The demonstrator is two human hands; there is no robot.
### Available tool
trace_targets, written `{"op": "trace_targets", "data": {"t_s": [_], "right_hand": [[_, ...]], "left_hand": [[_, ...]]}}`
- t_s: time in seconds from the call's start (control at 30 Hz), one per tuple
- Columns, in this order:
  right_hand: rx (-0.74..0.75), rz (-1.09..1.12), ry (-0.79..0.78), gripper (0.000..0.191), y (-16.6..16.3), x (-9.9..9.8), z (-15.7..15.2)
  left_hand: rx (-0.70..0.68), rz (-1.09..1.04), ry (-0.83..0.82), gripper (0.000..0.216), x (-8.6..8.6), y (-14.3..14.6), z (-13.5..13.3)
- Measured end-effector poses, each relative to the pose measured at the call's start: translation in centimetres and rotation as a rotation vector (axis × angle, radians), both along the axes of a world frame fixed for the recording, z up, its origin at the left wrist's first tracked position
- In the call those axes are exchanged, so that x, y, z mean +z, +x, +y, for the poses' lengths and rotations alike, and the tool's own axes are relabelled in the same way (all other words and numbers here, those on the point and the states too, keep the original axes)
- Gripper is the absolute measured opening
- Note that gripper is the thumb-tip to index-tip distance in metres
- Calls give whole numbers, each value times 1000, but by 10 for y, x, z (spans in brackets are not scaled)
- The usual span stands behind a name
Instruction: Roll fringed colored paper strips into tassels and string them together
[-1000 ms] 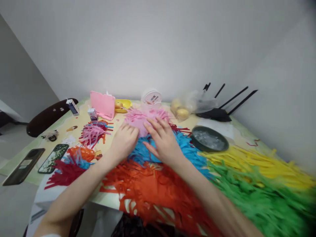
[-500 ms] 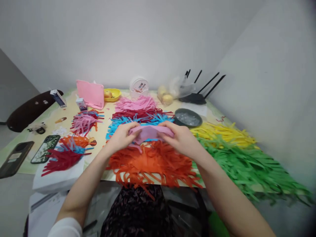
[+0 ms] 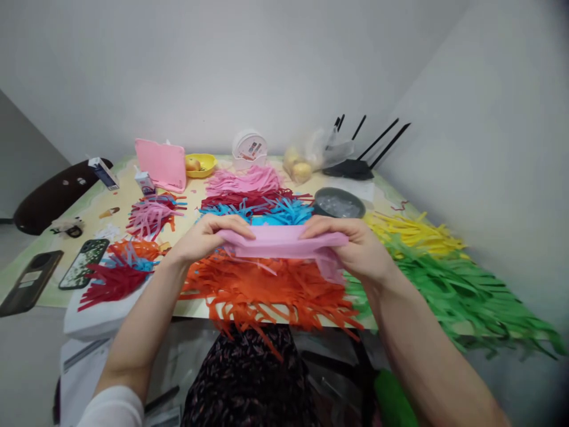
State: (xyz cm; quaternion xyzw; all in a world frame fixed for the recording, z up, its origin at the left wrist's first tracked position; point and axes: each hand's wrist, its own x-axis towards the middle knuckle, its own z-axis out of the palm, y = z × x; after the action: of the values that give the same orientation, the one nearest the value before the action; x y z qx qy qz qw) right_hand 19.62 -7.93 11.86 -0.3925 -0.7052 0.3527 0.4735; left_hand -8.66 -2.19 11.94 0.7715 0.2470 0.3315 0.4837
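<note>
A strip of pink tissue paper [image 3: 280, 242] is stretched level between my two hands. My left hand [image 3: 211, 236] pinches its left end; my right hand [image 3: 355, 244] grips the right end, where a loose flap hangs down. Beneath it lies a pile of orange fringed tissue paper [image 3: 267, 287], spilling over the table's front edge. Behind my hands are blue [image 3: 288, 210], dark red [image 3: 253, 200] and pink fringed tissue paper [image 3: 244, 179] in rows. Green fringed paper [image 3: 448, 290] and yellow fringed paper [image 3: 418, 234] spread to the right of my right hand.
Mixed-colour tassels [image 3: 118, 281] and two phones [image 3: 31, 281] lie at left. Along the back stand a pink tablet case [image 3: 160, 165], a yellow bowl [image 3: 207, 172] and a white round container [image 3: 249, 149]. A dark bowl [image 3: 338, 201] and black router [image 3: 349, 169] are at right.
My hands have moved apart, the right one farther to the right. The pink tissue paper between them is now pulled out wider and flatter, with a flap hanging at right.
</note>
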Motion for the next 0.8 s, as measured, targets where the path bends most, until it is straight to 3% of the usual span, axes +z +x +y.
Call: {"op": "trace_targets", "data": {"t_s": [0.07,0.17,0.23,0.3,0.4,0.5,0.57,0.63,0.73,0.8], "right_hand": [[19,-50,73,18,2,2,0],[58,-145,187,23,0,6,-1],[73,-214,245,27,-2,7,-2],[76,-293,289,27,0,9,-3],[153,-479,263,31,14,17,-2],[277,-685,117,63,32,29,0],[260,-737,48,78,31,34,4],[189,-720,35,69,18,33,10],[125,-723,28,29,-13,23,17],[100,-752,7,21,-27,17,19]], "left_hand": [[-131,61,0,22,8,-8,2],[-318,67,-70,59,15,-12,7],[-345,89,-165,74,16,-7,9],[-262,191,-207,61,15,4,10],[-94,358,-134,29,16,20,9],[-37,463,-13,26,19,29,9],[-46,531,73,24,21,32,9],[-59,583,150,21,23,36,9],[-50,635,254,21,24,42,7],[-65,659,303,25,25,43,6]]}}
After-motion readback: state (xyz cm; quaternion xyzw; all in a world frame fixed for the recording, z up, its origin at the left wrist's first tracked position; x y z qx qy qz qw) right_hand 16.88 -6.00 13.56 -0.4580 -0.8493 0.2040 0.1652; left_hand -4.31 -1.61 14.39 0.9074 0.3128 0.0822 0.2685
